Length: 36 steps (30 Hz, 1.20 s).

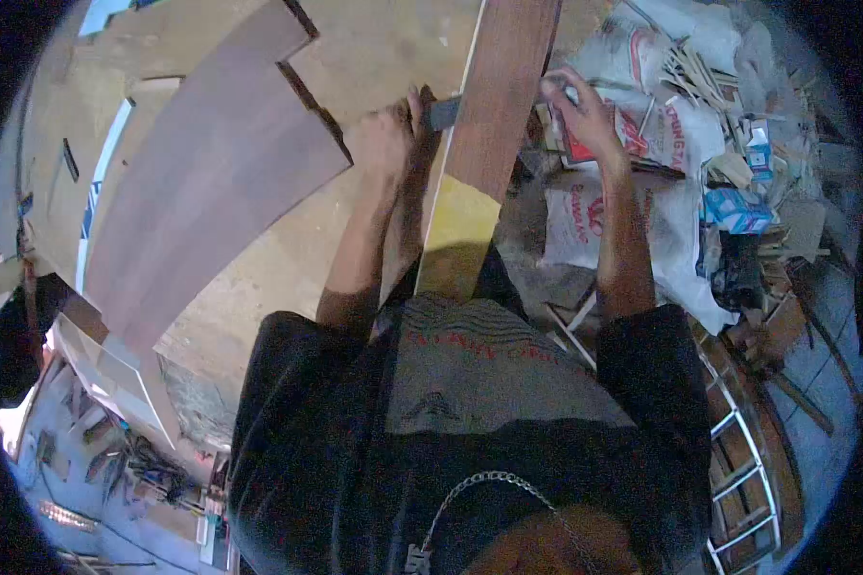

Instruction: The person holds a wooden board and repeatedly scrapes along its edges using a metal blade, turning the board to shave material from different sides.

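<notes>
A long board (501, 91) with a brown wood-grain face runs from the top of the view down to my lap. Its near end has a yellow part (458, 225). My left hand (385, 139) is on the left of the board, closed on a dark grey flat-sided block (441, 114) that meets the board's left edge. On the other side my right hand (583, 113) has its fingers curled, thumb and fingertips at the board's right edge. Left of my arm lies a wide curved brown panel (211, 153) with a notched dark edge.
The panel rests on a pale worktop (384, 53). To the right are white printed sacks (585, 216), wood offcuts (705, 81) and a blue-white box (738, 211). A white metal rack (748, 470) stands lower right. Tools and scraps (144, 474) lie at lower left.
</notes>
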Available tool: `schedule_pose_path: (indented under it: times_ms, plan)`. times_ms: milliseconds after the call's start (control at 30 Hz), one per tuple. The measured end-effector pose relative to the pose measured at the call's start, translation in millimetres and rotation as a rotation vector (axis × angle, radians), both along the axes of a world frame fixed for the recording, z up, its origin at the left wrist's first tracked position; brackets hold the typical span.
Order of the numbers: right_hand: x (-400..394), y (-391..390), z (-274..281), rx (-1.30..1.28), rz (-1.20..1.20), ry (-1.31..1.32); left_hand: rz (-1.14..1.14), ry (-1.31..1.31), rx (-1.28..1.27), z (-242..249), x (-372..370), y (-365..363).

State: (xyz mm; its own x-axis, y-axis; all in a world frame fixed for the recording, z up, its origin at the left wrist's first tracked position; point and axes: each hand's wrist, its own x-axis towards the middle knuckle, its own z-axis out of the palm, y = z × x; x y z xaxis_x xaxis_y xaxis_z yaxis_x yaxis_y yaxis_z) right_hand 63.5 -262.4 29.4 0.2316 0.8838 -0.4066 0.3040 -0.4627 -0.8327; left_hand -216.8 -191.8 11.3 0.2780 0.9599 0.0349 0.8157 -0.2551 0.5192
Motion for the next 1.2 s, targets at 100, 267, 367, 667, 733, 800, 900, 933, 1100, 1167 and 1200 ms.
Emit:
schedule_pose_path:
  times_ms: [100, 267, 367, 667, 733, 800, 900, 933, 1100, 1167, 1200]
  plan:
    - [13, 19, -6, 0.131, -0.025, -0.068, 0.016, 0.136, -0.307, 15, 6, 19]
    - [12, 38, 0, 0.13, -0.026, -0.1, -0.081, -0.14, -0.05, 19, 44, 51]
    - [13, 46, 4, 0.243, 0.047, -0.251, -0.137, -0.044, 0.062, 26, 113, 58]
    - [14, 38, 0, 0.244, -0.072, -0.069, -0.154, -0.037, 0.047, 34, 144, 79]
    - [3, 35, 17, 0.154, -0.145, 0.002, -0.153, -0.11, -0.107, 39, 152, 94]
    - [-7, 30, 20, 0.193, -0.214, -0.004, -0.148, -0.005, -0.073, 48, 165, 91]
    - [-17, 14, -10, 0.294, -0.307, -0.102, -0.113, 0.051, -0.042, 49, 169, 84]
    - [-26, 8, -8, 0.359, -0.348, -0.16, -0.085, 0.0, -0.042, 42, 170, 83]
    - [-47, -1, -6, 0.41, -0.468, -0.206, -0.155, -0.468, 0.056, 38, 151, 83]
    - [-55, -6, -4, 0.404, -0.474, -0.277, -0.178, -0.578, -0.118, 46, 147, 85]
    - [-66, -11, 11, 0.358, -0.52, -0.251, -0.204, -0.565, -0.077, 15, 150, 98]
